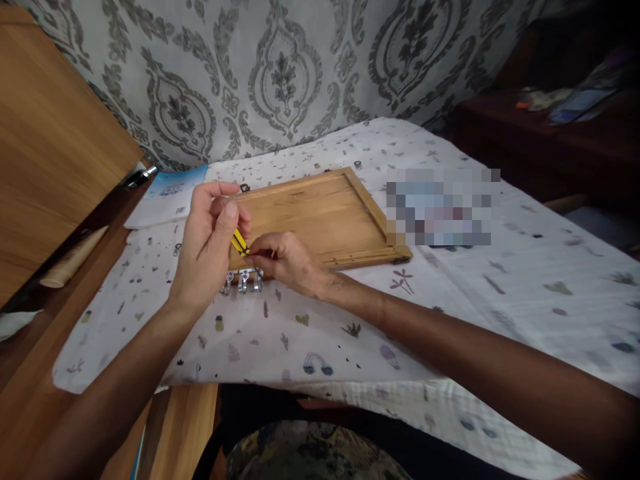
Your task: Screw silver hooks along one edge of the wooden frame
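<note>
My left hand (210,243) is closed around a yellow-and-black screwdriver (240,243), held upright over the near left corner of a wooden board (325,213). My right hand (285,257) pinches at the tool's lower end, fingers pressed together against the board's edge. Just below the hands, a metal hook rack (243,280) with three small hooks hangs off the board's near edge. The board lies flat on a white patterned cloth (450,300).
A light blue booklet (167,197) lies at the back left with a dark pen-like object (141,177) beside it. A blurred rectangular patch (443,207) sits right of the board. Wooden furniture (50,147) rises at left; patterned wall behind.
</note>
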`<action>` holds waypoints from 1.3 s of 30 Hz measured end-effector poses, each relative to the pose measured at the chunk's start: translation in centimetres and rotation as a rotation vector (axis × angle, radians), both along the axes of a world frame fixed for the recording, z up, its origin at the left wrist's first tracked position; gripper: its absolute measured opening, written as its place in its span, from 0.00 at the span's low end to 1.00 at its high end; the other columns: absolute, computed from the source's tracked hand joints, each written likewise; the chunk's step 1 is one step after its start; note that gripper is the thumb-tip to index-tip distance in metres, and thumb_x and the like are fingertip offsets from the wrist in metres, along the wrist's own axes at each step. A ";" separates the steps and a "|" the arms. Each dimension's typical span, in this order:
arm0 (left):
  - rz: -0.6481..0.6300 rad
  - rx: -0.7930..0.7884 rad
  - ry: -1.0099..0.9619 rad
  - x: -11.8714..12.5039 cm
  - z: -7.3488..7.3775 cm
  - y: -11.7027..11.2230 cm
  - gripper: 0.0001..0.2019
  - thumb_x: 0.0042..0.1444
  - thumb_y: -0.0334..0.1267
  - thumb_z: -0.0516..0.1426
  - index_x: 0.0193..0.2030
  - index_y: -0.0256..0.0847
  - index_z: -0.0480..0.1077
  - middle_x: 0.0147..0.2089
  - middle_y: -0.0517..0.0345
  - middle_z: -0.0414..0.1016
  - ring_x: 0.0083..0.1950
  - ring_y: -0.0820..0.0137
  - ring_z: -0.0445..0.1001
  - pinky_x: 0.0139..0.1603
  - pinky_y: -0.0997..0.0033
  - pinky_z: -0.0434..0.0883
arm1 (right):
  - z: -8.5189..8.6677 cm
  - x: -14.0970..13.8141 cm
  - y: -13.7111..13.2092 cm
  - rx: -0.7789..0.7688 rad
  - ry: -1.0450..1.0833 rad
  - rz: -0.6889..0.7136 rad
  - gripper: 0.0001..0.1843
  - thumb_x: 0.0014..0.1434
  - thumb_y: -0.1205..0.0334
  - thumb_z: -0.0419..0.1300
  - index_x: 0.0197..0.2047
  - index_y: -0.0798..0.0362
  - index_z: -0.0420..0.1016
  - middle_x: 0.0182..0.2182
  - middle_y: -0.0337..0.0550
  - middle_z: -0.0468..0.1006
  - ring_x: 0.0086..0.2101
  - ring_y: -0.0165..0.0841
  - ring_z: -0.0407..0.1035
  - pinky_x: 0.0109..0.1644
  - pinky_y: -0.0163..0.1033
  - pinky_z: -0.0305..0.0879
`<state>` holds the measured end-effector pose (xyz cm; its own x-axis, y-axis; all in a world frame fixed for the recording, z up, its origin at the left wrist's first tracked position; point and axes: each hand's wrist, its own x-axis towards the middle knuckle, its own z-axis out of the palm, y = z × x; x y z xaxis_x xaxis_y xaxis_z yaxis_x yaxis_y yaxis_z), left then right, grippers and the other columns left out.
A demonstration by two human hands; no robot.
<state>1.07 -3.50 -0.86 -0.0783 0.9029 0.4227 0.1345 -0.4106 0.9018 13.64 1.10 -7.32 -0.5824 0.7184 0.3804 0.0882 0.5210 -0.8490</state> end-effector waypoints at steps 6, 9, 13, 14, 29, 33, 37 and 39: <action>0.065 -0.029 -0.273 2.1 0.0 -0.2 0.05 0.60 0.30 0.55 0.34 0.43 0.68 0.22 0.67 0.51 0.22 0.75 0.50 0.24 0.74 0.55 | -0.8 1.3 0.0 0.091 -0.132 -0.041 0.05 0.60 0.70 0.63 0.40 0.59 0.80 0.28 0.39 0.77 0.30 0.29 0.68 0.36 0.34 0.59; 0.062 -0.051 -0.301 2.3 0.1 0.4 0.08 0.62 0.31 0.53 0.32 0.43 0.67 0.18 0.69 0.44 0.19 0.77 0.43 0.20 0.74 0.47 | -1.6 2.3 0.0 0.294 -0.272 -0.080 0.07 0.63 0.71 0.60 0.41 0.60 0.80 0.34 0.45 0.77 0.36 0.34 0.68 0.40 0.38 0.60; -0.114 -0.116 -0.249 1.4 0.3 1.0 0.11 0.66 0.41 0.53 0.32 0.43 0.67 0.16 0.71 0.38 0.17 0.79 0.37 0.18 0.75 0.42 | -2.7 2.9 0.1 0.520 -0.366 -0.053 0.11 0.66 0.71 0.56 0.37 0.58 0.80 0.35 0.48 0.75 0.38 0.37 0.65 0.42 0.40 0.60; -0.178 -0.141 -0.222 1.1 0.4 1.1 0.10 0.65 0.44 0.55 0.33 0.43 0.68 0.16 0.72 0.38 0.16 0.80 0.36 0.18 0.75 0.43 | -2.9 3.0 0.1 0.549 -0.366 -0.042 0.11 0.66 0.71 0.56 0.38 0.58 0.80 0.35 0.48 0.75 0.38 0.37 0.65 0.41 0.40 0.60; 0.047 -0.123 -0.308 1.2 0.7 0.5 0.05 0.64 0.37 0.56 0.36 0.43 0.67 0.23 0.66 0.54 0.22 0.77 0.55 0.23 0.77 0.58 | -3.4 3.2 -0.2 0.718 -0.398 -0.031 0.11 0.67 0.68 0.56 0.43 0.57 0.81 0.36 0.49 0.75 0.38 0.38 0.64 0.42 0.42 0.59; 0.113 -0.100 -0.348 1.5 0.4 0.8 0.07 0.64 0.35 0.53 0.33 0.43 0.64 0.18 0.70 0.46 0.18 0.78 0.43 0.18 0.77 0.47 | -3.6 3.3 -0.1 0.741 -0.378 -0.010 0.11 0.68 0.67 0.56 0.41 0.56 0.82 0.37 0.49 0.76 0.39 0.38 0.64 0.42 0.43 0.59; -0.025 -0.100 -0.263 1.0 0.6 1.4 0.09 0.63 0.40 0.56 0.32 0.43 0.65 0.17 0.72 0.39 0.17 0.79 0.38 0.17 0.78 0.43 | -3.7 3.3 0.0 0.730 -0.370 -0.010 0.10 0.67 0.67 0.57 0.41 0.55 0.82 0.37 0.49 0.76 0.40 0.38 0.64 0.43 0.43 0.59; -0.153 -0.148 -0.205 0.6 0.8 1.7 0.08 0.61 0.42 0.59 0.33 0.43 0.67 0.16 0.73 0.38 0.16 0.80 0.36 0.16 0.78 0.43 | -3.8 3.2 0.0 0.724 -0.360 -0.013 0.11 0.68 0.66 0.57 0.40 0.55 0.82 0.37 0.49 0.76 0.40 0.38 0.64 0.44 0.43 0.59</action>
